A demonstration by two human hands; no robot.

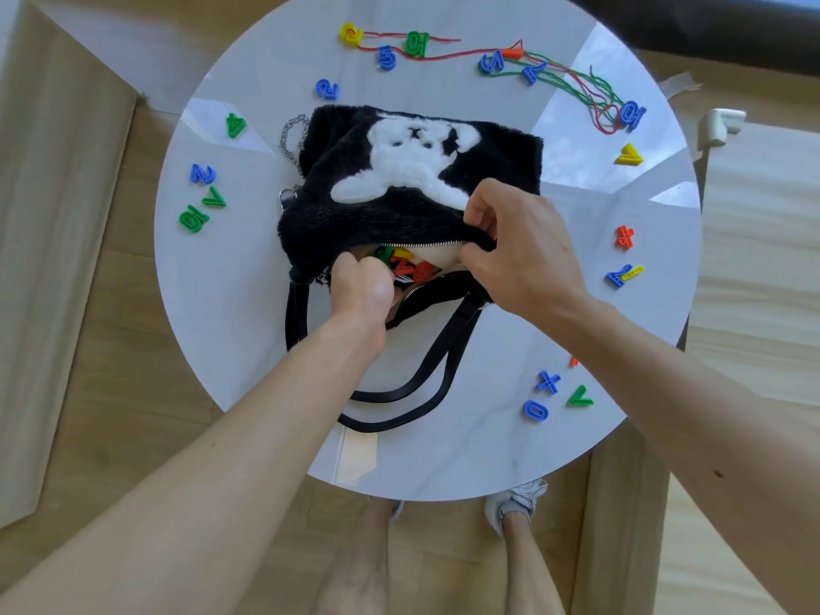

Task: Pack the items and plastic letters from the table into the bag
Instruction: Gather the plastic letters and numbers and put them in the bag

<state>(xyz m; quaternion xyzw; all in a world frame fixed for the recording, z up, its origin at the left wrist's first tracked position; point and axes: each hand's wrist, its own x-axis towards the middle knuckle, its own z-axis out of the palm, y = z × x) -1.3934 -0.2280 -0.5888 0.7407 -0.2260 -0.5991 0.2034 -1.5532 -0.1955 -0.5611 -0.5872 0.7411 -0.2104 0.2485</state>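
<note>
A black furry bag (381, 215) with a white bear on its face lies in the middle of the round white table (248, 330). Its zipped mouth faces me and gapes open. My right hand (514, 246) pinches the upper edge of the opening and holds it up. My left hand (361, 288) is at the mouth, fingers curled inward, and what they hold is hidden. Red, green and yellow plastic pieces (406, 264) lie inside the bag. Several coloured plastic numbers and signs lie scattered around the table's rim.
Red and green strings (572, 82) run through pieces at the back right. Green and blue numbers (199, 201) sit at the left, a blue cross and zero (543, 395) at the front right. The bag's black straps (412, 392) loop toward me. Wooden floor surrounds the table.
</note>
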